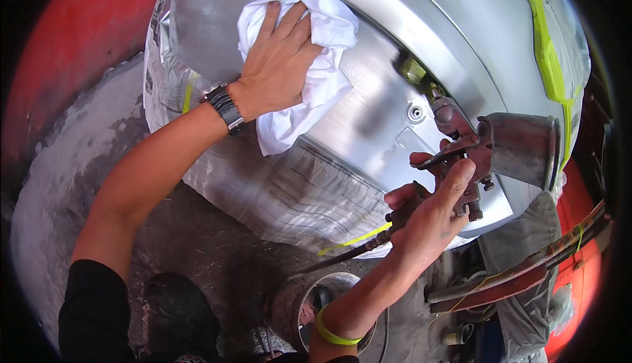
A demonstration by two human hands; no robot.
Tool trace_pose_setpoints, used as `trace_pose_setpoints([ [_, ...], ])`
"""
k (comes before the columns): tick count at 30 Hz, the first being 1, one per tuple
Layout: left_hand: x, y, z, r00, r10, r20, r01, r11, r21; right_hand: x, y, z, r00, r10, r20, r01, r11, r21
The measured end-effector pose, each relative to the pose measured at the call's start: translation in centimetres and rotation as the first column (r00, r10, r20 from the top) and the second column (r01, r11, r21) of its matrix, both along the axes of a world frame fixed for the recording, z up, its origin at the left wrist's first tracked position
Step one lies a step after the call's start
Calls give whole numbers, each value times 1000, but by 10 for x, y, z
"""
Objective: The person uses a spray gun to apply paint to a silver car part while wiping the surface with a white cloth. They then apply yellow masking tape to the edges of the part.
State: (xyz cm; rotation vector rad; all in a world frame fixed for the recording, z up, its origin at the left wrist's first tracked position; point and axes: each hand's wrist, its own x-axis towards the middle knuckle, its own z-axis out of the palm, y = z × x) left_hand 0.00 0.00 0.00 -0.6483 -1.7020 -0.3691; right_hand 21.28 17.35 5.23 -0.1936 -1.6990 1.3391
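My left hand (pixel 280 60) is spread over a bunched white cloth (pixel 332 24), pressing it against a silver-grey car body panel (pixel 368 99). The palm side and thumb are hidden. My right hand (pixel 431 208) is wrapped around the grip of a spray gun (pixel 467 149), with fingers near its trigger. The gun's dull metal cup (pixel 523 149) sticks out to the right, and its nozzle end is close to the panel. A dark hose (pixel 349 255) runs from the gun's handle down to the left.
Masking sheet (pixel 263 185) edged with yellow-green tape (pixel 550 66) covers parts around the panel. A bucket (pixel 289 310) stands on the floor below my right forearm. Red bodywork (pixel 72 33) is at the left. A metal bar (pixel 520 271) and grey cover (pixel 526 297) lie lower right.
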Motion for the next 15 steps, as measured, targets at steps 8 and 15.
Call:
trace_pose_setpoints([
  [8,7,29,3,999,-28,45,29,999,-19,13,32,1,997,-11,-76,11,1000,-8],
  [15,14,39,0,997,-10,71,15,998,-61,22,62,7,995,-85,-50,85,996,7],
])
